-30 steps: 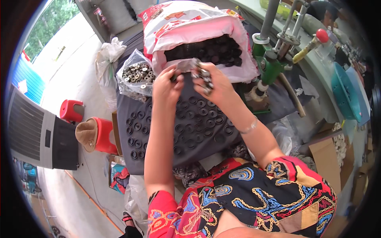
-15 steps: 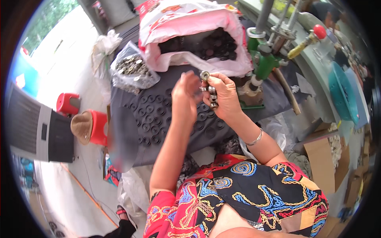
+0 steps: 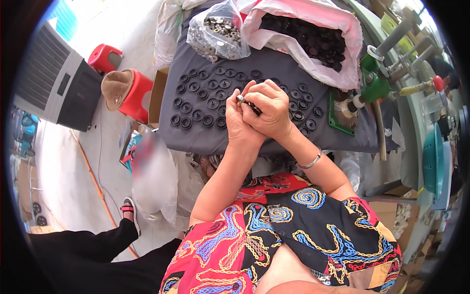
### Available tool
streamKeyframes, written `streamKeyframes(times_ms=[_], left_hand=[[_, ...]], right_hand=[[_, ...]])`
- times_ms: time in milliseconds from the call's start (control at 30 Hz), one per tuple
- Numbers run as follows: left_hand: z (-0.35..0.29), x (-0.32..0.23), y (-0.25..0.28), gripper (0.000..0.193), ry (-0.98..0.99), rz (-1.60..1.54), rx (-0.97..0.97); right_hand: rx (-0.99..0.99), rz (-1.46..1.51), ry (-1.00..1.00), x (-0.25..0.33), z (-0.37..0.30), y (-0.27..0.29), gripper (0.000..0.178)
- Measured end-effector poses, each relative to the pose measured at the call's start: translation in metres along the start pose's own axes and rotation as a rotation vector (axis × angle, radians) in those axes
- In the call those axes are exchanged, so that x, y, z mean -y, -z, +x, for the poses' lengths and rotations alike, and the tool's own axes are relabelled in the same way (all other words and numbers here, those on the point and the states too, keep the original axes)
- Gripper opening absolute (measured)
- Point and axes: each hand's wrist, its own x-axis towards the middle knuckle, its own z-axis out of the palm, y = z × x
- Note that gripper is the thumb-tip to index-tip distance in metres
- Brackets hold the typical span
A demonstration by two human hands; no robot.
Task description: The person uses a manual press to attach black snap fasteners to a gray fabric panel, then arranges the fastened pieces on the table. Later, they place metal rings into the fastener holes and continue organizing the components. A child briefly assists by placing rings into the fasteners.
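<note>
Over the middle of a grey-covered table (image 3: 196, 139), my two hands are pressed together. My right hand (image 3: 270, 105) closes over several small round metal parts that look like bearings (image 3: 240, 98), only partly showing between the fingers. My left hand (image 3: 241, 120) cups against it from the left, its fingers curled up around the same parts. Beneath and around the hands, many black ring-shaped parts (image 3: 212, 103) lie flat in loose rows on the cloth; the hands hide some of them.
Beyond the rows sit a clear bag (image 3: 197, 40) of metal parts and an open white-and-pink sack (image 3: 254, 34) of black parts. A green hand press (image 3: 373, 82) stands right. Left are red stools (image 3: 134, 100), one bearing a brown hat (image 3: 116, 88), and an air cooler (image 3: 61, 81).
My hands have come together, the left closing against the right with its bearings. The view has shifted, showing the table farther up, and a person's dark-trousered legs show more at lower left.
</note>
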Motion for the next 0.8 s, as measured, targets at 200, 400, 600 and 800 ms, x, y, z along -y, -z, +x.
streamKeyframes(times_ms=[200, 400, 600, 800], left_hand=[[-0.01, -0.017, 0.019, 0.032, 0.048, -0.161, 0.094], [-0.016, -0.03, 0.02, 0.031, 0.015, -0.175, 0.066], [-0.01, -0.035, 0.013, 0.029, -0.02, -0.167, -0.048], [-0.006, -0.037, 0.001, 0.028, -0.103, -0.147, -0.226]], right_hand=[[0.054, -0.004, 0.089, 0.004, -0.005, -0.02, 0.016], [0.125, 0.158, 0.06, 0.017, -0.007, -0.035, 0.02], [0.069, 0.143, 0.142, 0.022, 0.002, -0.044, 0.019], [-0.012, 0.114, 0.105, 0.021, 0.01, -0.052, 0.019]])
